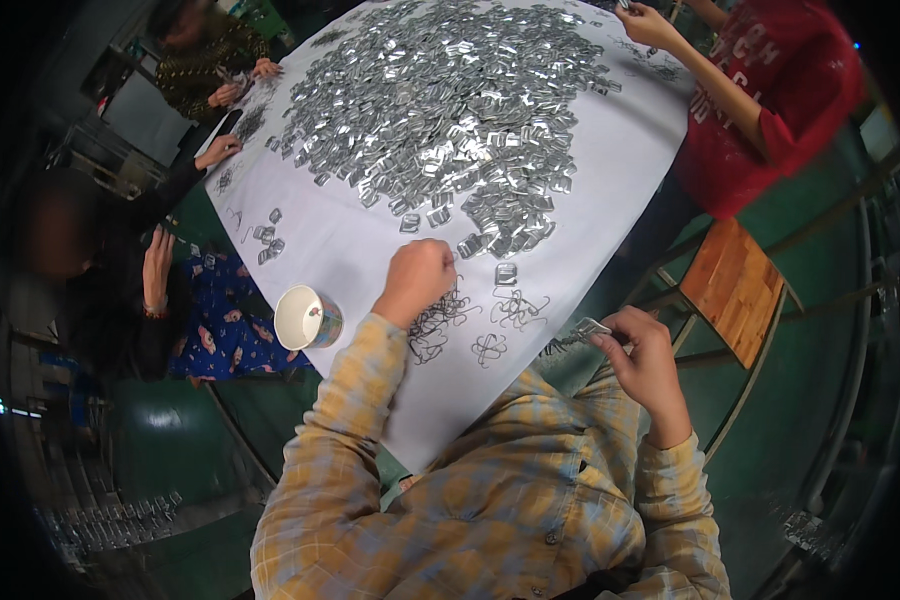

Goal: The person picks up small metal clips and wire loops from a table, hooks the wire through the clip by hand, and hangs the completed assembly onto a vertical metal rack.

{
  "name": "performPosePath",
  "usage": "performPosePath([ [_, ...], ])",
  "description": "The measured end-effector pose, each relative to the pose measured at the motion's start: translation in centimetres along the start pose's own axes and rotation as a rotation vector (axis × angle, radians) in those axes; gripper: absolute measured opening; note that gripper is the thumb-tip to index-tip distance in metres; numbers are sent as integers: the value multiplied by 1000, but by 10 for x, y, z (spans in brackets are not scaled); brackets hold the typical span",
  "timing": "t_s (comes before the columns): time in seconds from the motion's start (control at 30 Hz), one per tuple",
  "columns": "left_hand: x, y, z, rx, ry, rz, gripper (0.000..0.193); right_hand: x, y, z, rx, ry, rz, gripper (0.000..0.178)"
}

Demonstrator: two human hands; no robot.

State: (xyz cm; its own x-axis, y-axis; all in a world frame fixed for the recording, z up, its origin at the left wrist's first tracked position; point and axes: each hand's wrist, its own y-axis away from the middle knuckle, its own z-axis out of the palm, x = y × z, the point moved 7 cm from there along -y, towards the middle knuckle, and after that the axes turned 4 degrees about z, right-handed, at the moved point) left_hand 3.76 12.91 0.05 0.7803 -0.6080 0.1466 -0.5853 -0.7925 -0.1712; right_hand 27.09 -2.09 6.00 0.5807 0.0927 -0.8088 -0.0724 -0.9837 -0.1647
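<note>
My left hand (417, 282) is closed in a pinch just above the table, its fingertips turned away, so what they hold, if anything, is hidden. Right beside it lies a tangle of thin bent wire hooks (432, 335). Off the table's right edge, my right hand (646, 358) grips a small shiny metal plate (590, 328) between thumb and fingers. Dark wire-like pieces (562, 346) show below that plate. Two smaller groups of wire hooks, one in the middle (518, 310) and one nearer me (489, 348), lie on the white sheet, with a single metal plate (506, 273) behind them.
A large heap of metal plates (450, 110) covers the far part of the white-covered table (580, 250). A paper cup (298, 318) stands at the left edge. Co-workers' hands (218, 150) are along the left side; a person in red (760, 110) stands right, near a wooden stool (732, 285).
</note>
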Motion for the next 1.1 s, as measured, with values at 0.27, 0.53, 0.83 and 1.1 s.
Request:
performPosePath([
  [0.27,35,19,-24,107,1149,-185,5,-6,-4,13,-64,-2,-45,11],
  [0.53,112,22,-46,109,1059,88,5,-26,-3,23,-142,-13,-155,13],
  [0.83,124,25,-47,66,1074,159,5,-26,0,28,-201,89,-177,12],
  [1.1,121,44,-25,105,1235,21,5,10,-13,32,-355,-233,-73,18],
])
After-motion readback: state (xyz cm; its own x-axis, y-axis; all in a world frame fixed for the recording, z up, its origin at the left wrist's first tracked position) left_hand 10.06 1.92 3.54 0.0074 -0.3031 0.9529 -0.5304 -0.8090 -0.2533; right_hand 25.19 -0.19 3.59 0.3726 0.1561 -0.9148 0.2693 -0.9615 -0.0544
